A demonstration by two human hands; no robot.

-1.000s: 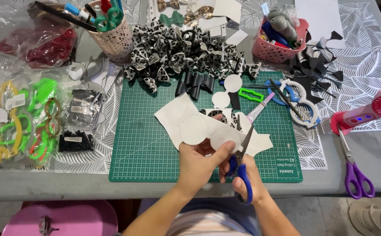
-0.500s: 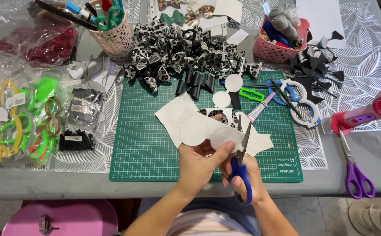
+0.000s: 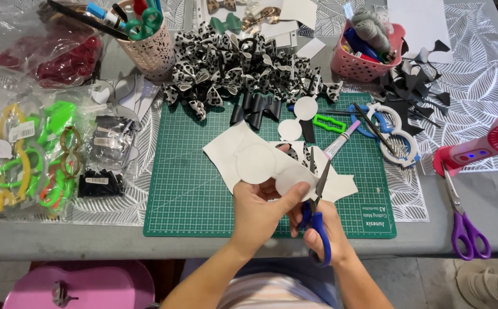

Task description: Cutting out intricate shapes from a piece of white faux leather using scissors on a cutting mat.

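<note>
My left hand pinches a white sheet piece made of two joined round lobes, holding it above the green cutting mat. My right hand grips blue-handled scissors, whose blades point up and away along the right edge of the lower round lobe. Under the held piece lies a larger white offcut with leopard-print backing showing near the blades.
A heap of leopard-print bows sits at the mat's far edge, with black bows. Purple scissors and a pink hand fan lie right. Bags of coloured plastic frames lie left. A pink basket and a pen cup stand behind.
The scissors have shifted slightly along the lobe's edge, and my left hand has turned the white piece a little. Everything else on the table stays put.
</note>
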